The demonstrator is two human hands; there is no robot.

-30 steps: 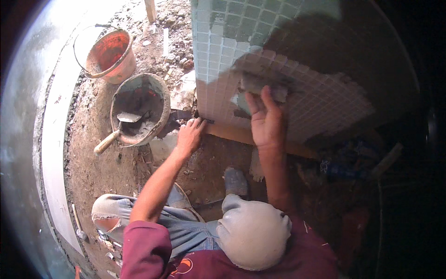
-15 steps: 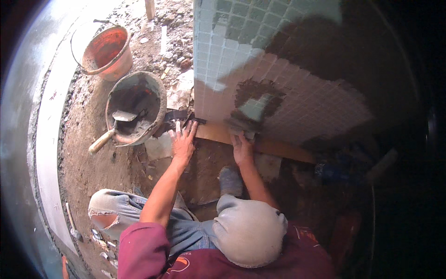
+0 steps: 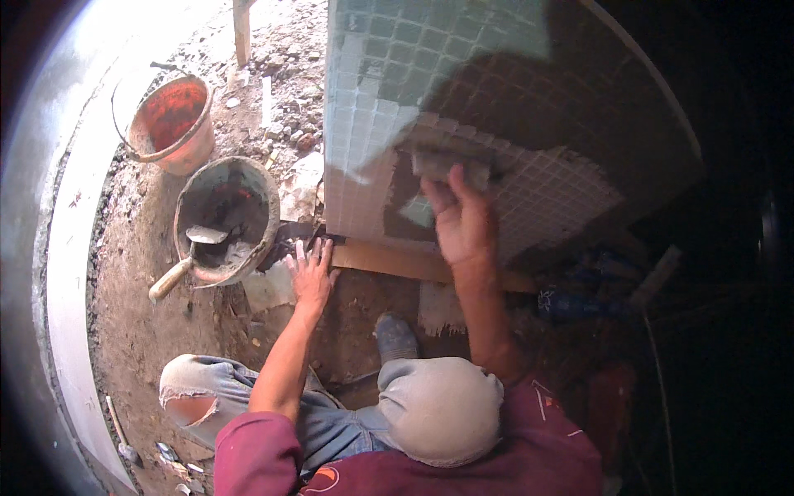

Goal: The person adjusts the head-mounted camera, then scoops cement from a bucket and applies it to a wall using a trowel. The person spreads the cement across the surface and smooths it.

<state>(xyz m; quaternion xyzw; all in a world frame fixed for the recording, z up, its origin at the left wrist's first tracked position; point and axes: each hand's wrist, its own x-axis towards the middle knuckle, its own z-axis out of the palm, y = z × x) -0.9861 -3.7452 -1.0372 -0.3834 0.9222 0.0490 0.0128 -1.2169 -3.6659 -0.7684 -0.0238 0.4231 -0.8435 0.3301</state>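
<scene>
My right hand (image 3: 468, 227) grips a flat grey rectangular spreader (image 3: 451, 163) against an upright panel with a square grid of small tiles (image 3: 397, 70). Wet grey paste (image 3: 403, 217) is smeared over the tiles around and below it. The spreader's far side and some of my fingers are hidden. My left hand (image 3: 312, 279) lies with fingers spread at the left end of a tan wooden strip (image 3: 385, 259) along the panel's bottom edge, holding nothing. Its fingertips are beside a small dark piece near the panel's lower left corner.
Left of my left hand is a mortar-caked bucket (image 3: 271, 178) with a wooden-handled trowel (image 3: 171, 279) resting in it. Behind stands an orange bucket (image 3: 192, 153) with a wire handle. Rubble (image 3: 285, 99) covers the ground beyond. A hammer-like tool (image 3: 122, 438) lies lower left.
My right hand has slid the spreader up the panel from near the wooden strip, over the bare greenish patch. My left hand stays by the strip's left end. The whole view has shifted slightly.
</scene>
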